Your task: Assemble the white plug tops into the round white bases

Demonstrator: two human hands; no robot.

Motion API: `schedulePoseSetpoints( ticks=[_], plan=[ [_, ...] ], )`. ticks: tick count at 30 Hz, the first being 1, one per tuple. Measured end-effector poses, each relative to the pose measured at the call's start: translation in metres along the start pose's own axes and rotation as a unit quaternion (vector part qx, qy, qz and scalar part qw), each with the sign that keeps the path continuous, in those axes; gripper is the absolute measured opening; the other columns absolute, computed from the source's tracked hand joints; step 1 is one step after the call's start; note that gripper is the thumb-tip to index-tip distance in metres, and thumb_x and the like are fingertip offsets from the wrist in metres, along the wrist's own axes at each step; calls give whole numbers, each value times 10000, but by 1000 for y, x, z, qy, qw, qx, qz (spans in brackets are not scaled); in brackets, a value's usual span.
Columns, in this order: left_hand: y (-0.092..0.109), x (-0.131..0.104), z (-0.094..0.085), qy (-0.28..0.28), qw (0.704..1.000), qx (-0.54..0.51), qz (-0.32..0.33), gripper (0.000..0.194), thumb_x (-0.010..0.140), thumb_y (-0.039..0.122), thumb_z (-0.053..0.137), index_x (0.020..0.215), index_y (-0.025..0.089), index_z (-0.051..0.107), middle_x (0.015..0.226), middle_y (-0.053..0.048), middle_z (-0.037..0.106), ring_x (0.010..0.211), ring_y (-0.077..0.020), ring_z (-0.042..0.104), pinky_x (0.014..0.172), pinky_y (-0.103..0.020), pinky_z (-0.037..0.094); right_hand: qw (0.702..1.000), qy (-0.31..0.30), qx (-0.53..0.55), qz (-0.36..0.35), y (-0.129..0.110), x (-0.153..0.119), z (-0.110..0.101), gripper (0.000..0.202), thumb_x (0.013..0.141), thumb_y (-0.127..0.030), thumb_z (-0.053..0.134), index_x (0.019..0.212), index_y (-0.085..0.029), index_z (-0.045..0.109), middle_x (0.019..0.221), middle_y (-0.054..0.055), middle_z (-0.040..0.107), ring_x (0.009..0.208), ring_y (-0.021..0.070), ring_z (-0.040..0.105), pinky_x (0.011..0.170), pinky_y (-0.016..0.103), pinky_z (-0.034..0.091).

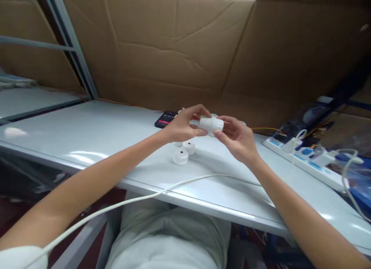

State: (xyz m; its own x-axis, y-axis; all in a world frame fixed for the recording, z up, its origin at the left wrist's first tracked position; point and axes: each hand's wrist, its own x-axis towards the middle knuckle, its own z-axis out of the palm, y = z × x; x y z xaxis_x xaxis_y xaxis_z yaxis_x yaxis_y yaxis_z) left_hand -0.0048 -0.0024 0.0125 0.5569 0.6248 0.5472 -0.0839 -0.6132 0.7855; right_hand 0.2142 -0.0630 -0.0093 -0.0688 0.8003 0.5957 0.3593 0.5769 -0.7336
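Note:
Between both hands, raised over the table, is a white cylindrical plastic part [211, 124] with a raised seam around its middle. The fingers and thumb of my left hand [185, 124] close on its left end. My right hand [239, 139] grips the other end, thumb below and fingers behind. Just below my left hand, a round white cap [180, 156] with a dark dot on top rests on the table, touching a second white cap [189, 146]. More white pieces are partly hidden behind my hands.
A black phone [165, 119] lies behind my left hand. A white cable [162, 192] runs across the table's front edge and under my right forearm. On the right sits a power strip [307, 163] with several plugs. A cardboard wall [174, 49] stands behind the white table [116, 122].

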Motion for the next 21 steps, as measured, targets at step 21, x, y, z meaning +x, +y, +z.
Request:
schedulePoseSetpoints(
  ticks=[21],
  plan=[
    [-5, 4, 0, -2, 954, -182, -240, 528, 759, 633, 868, 890, 140, 731, 716, -64, 707, 639, -179, 690, 634, -319, 579, 981, -18, -139, -136, -12, -2, -1, 433, 876, -346, 775, 1298, -272, 713, 1335, 109, 737, 1216, 320, 708, 973, 473, 642]
  ],
)
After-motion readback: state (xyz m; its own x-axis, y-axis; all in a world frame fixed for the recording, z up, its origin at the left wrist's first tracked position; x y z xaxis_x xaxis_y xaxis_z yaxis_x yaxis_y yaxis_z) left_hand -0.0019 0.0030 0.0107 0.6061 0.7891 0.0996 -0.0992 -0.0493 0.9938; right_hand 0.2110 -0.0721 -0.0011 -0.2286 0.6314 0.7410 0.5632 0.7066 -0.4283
